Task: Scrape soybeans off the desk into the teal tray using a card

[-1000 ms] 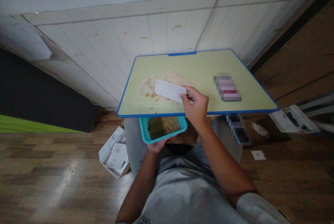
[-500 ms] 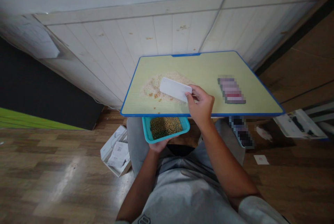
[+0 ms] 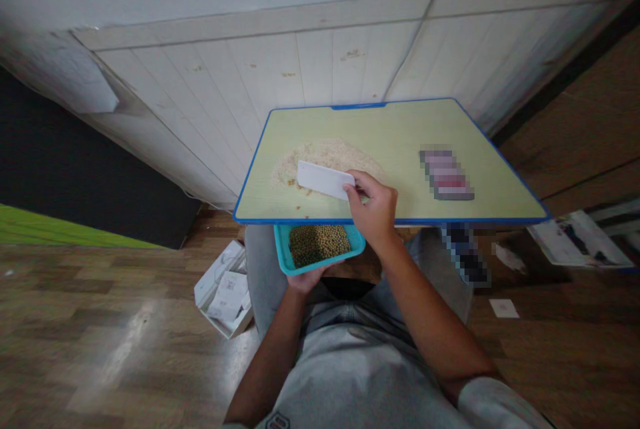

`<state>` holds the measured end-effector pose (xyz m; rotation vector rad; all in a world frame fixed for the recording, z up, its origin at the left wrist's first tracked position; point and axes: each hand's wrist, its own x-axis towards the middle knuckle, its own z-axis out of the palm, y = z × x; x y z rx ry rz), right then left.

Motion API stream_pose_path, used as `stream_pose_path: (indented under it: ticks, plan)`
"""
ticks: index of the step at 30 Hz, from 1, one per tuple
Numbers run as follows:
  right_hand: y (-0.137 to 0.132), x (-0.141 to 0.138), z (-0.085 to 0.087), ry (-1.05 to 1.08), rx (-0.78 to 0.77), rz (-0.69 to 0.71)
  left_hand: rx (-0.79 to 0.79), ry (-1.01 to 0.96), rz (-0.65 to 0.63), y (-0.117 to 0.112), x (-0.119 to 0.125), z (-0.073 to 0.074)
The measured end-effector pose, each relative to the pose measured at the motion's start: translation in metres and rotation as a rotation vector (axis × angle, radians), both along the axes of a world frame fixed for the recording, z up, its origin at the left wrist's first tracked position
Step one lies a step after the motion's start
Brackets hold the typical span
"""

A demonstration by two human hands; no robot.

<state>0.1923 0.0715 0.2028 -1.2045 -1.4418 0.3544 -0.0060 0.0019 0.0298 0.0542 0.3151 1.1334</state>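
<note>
Right hand: I saw the right hand (image 3: 376,206) pinching one end of a white flat piece (image 3: 326,180) over the near side of a pale grain heap (image 3: 336,149); whether the piece touched, I couldn't tell.
Left hand: the left hand (image 3: 306,280) held a turquoise tub (image 3: 283,257) from below, by the table's near edge, left of its middle.
Progress: partway, I judged; beans (image 3: 327,239) lay in the tub, heap and brownish bits (image 3: 291,182) remained on the table (image 3: 400,126), toward its left edge.
Count: one piece, tub and heap; several bits, beans uncountable.
Right edge: one pixelated oblong item (image 3: 447,174) lay near it.
</note>
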Motion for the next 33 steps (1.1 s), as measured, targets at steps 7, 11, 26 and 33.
stream_pose_path:
  ticks: [7, 11, 26, 33]
  plan:
    - [0.0003, 0.0037, -0.0019, -0.034, 0.012, 0.003, 0.042, -0.017, -0.003, 0.0008, -0.0011, -0.0056]
    - [0.0002, 0.0039, -0.0021, -0.047, 0.017, 0.018, 0.074, -0.010, -0.011, 0.0003, -0.0012, -0.0071]
    - [-0.0005, 0.0030, -0.0041, -0.024, -0.014, 0.132, 0.068, 0.010, -0.024, 0.0001, -0.0009, -0.0032]
    - [-0.0017, 0.0022, -0.0020, -0.009, -0.029, 0.182, 0.059, -0.024, -0.030, -0.0008, 0.0002, 0.0009]
